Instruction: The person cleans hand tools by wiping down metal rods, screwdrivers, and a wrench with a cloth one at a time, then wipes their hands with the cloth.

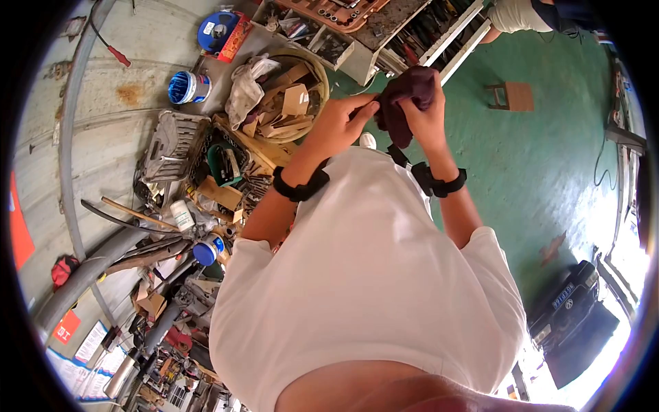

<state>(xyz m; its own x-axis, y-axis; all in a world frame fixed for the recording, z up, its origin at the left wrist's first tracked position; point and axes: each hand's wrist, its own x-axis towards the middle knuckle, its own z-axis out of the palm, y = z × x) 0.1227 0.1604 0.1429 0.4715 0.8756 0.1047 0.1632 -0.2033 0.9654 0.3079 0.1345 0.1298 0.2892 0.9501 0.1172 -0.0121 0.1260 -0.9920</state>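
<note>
A bunched dark maroon cloth (397, 113) is gripped in my right hand (427, 123), its folds rising over the fingers. My left hand (338, 123) is closed, thumb and forefinger pinched together at the left edge of the cloth. Whatever lies between those fingertips is too small or hidden to make out. Both hands are raised in front of my white shirt (371, 261), with a black band on each wrist.
Ahead stands a tool cart with an orange tray (336, 14) of sockets and an open drawer (453, 38). Left are a round bin (319, 82) of cardboard, a blue-white bucket (189, 88) and a grey crate (175, 145). A wooden stool (518, 96) and another person (525, 15) are right.
</note>
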